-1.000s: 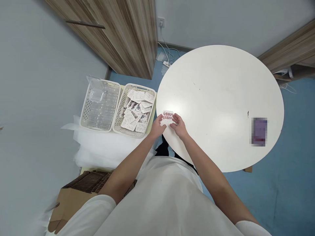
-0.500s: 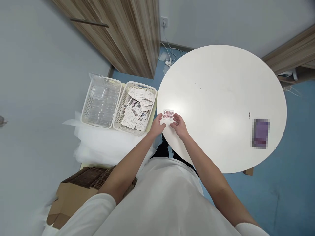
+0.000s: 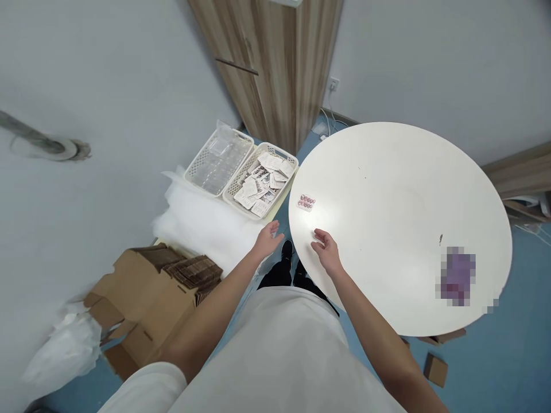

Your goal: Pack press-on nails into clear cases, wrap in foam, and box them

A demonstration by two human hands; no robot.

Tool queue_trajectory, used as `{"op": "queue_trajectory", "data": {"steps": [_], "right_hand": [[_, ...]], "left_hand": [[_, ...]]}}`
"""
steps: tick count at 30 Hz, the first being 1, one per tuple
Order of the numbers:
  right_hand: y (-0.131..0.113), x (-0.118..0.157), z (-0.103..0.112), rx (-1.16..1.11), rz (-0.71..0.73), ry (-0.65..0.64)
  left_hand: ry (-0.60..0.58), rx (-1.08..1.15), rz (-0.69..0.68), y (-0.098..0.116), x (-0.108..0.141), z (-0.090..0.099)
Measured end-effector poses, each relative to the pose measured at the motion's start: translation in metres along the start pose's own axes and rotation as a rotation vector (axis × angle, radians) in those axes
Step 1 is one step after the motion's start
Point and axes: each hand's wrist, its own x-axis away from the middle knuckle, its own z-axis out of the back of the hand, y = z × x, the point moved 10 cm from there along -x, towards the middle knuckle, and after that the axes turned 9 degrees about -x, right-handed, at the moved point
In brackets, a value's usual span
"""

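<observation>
A small card with rows of red patterned pieces (image 3: pixel 305 202) lies flat near the left edge of the white round table (image 3: pixel 400 189). My left hand (image 3: pixel 267 240) hovers beside the table, left of its edge, fingers apart and holding nothing. Over the table's left edge is my right hand (image 3: pixel 326 249), also with nothing in it and its fingers apart, below the card and not touching it. A white basket full of printed cards (image 3: pixel 262 180) stands left of the table. Next to it, another white basket holds clear plastic boxes (image 3: pixel 221 158).
White foam wrap (image 3: pixel 206 221) lies below the baskets. Flattened brown cardboard boxes (image 3: pixel 146 292) are at lower left. A pixelated purple item (image 3: pixel 458 275) sits on the table's right side. A wooden cabinet (image 3: pixel 275 69) stands behind the baskets.
Both hands have come away from the card, which stays on the table. The hands are farther apart, and the view has turned toward the left.
</observation>
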Motion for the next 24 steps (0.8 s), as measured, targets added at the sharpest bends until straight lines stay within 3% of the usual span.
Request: {"op": "queue_trajectory", "data": {"steps": [4, 6, 10, 18, 21, 24], "right_hand": [[-0.013, 0.015, -0.006, 0.3, 0.148, -0.015], [-0.023, 0.018, -0.017, 0.38, 0.218, -0.078], [-0.043, 0.008, -0.052, 0.4, 0.24, -0.177], [-0.093, -0.016, -0.175, 0.436, 0.336, -0.421], [-0.103, -0.025, -0.203, 0.496, 0.36, -0.468], [-0.119, -0.044, -0.217, 0.554, 0.407, -0.444]], "left_hand": [[-0.171, 0.007, 0.042, -0.009, 0.028, -0.001], [-0.219, -0.047, 0.032, -0.008, 0.039, 0.01], [-0.099, -0.157, -0.032, -0.007, 0.048, 0.062], [0.081, -0.128, -0.064, -0.027, 0.046, 0.159], [0.131, -0.091, -0.076, -0.033, 0.037, 0.185], [0.127, -0.064, -0.083, -0.03, 0.024, 0.199]]}}
